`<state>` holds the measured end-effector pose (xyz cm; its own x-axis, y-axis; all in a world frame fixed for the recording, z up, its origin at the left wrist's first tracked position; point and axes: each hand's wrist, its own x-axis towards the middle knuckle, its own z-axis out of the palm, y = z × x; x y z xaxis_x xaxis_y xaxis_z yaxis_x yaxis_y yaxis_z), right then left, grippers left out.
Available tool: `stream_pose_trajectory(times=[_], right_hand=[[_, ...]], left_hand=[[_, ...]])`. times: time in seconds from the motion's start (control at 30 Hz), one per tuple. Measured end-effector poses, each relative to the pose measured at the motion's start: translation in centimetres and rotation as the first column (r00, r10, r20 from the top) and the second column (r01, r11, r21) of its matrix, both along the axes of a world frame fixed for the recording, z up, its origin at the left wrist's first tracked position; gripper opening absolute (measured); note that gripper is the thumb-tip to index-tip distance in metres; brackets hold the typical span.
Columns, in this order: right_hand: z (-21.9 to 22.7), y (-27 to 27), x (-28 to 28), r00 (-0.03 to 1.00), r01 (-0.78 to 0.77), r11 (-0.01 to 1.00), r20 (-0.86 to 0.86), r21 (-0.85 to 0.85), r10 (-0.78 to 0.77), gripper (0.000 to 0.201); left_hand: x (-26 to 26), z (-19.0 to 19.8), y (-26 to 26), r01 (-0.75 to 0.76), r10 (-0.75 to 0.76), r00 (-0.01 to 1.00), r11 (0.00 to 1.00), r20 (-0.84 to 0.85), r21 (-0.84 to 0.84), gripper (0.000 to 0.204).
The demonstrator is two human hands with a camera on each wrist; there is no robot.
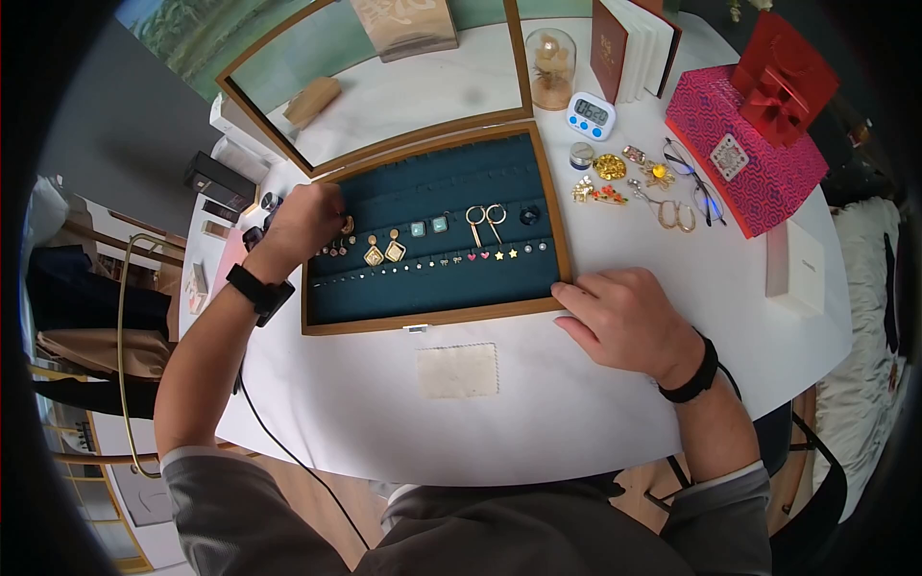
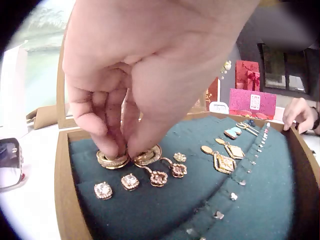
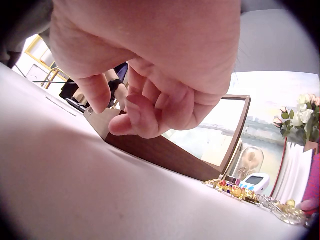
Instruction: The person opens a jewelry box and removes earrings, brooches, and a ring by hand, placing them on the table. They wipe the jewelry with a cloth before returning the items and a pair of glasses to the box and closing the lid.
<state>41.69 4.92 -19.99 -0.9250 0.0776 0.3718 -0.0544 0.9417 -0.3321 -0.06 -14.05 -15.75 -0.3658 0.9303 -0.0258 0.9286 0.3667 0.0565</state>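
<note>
A wooden jewelry box [image 1: 437, 320] with a dark green lining lies before me, its glass lid raised. My left hand [image 1: 305, 219] reaches in at its left side. In the left wrist view, thumb and fingertips pinch at a pair of round gold earrings [image 2: 148, 156], partly hiding them. Close by sit clear-stone studs [image 2: 103, 190] and flower-shaped drop earrings [image 2: 158, 178]. Farther along are gold diamond-shaped earrings [image 1: 395, 250], square blue earrings [image 1: 439, 225] and hoop earrings [image 1: 496, 213]. My right hand [image 1: 624, 312] touches the box's front right corner, fingers loosely bent.
Right of the box lie gold brooches [image 1: 609, 167], eyeglasses [image 1: 709, 197] and a white timer [image 1: 590, 116]. A pink patterned box [image 1: 744, 154] carries a red gift bag [image 1: 786, 77]. A beige cloth [image 1: 458, 371] lies in front; a black box [image 1: 226, 180] stands left.
</note>
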Motion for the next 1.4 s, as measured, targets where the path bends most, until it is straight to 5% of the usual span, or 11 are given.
stream_pose_trajectory(times=[0.2,0.33,0.5,0.7,0.77,0.97,1.27,1.4], right_hand=[[0.2,0.0,0.0,1.0,0.002,1.0,-0.009,-0.002,-0.002,0.021],[0.0,0.0,-0.1,1.0,0.012,0.999,-0.012,0.036,-0.012,0.02],[-0.1,-0.1,-0.2,1.0,0.019,0.996,0.0,0.09,-0.019,0.02],[1.3,1.1,0.6,0.965,0.098,0.991,-0.253,0.087,-0.073,0.019],[1.0,2.5,1.0,0.867,0.327,0.942,-0.418,0.072,-0.269,0.015],[-0.3,5.4,1.5,0.783,0.568,0.823,-0.313,0.006,-0.537,0.004],[-1.3,4.8,1.5,0.916,0.398,0.911,0.015,0.11,-0.402,0.013],[-1.3,4.6,1.6,0.917,0.398,0.909,-0.009,0.128,-0.4,0.013]], left_hand=[[0.4,-0.6,2.0,0.089,-0.09,0.99,0.996,-0.107,-0.018,0.004],[2.4,1.9,4.2,0.098,-0.098,0.995,0.994,-0.001,0.053,0.005],[9.8,4.8,9.4,0.373,-0.383,0.924,0.888,-0.017,0.269,0.011],[20.2,3.9,16.1,0.509,-0.544,0.835,0.821,0.084,0.258,0.011],[22.5,3.0,17.7,0.524,-0.55,0.831,0.823,0.082,0.219,0.011],[25.0,-0.2,19.8,0.474,-0.472,0.869,0.88,0.147,0.024,0.009],[23.9,-1.0,19.9,0.441,-0.43,0.879,0.897,0.207,-0.01,0.009],[21.9,-1.0,18.8,0.449,-0.471,0.823,0.882,0.319,0.142,0.009]])
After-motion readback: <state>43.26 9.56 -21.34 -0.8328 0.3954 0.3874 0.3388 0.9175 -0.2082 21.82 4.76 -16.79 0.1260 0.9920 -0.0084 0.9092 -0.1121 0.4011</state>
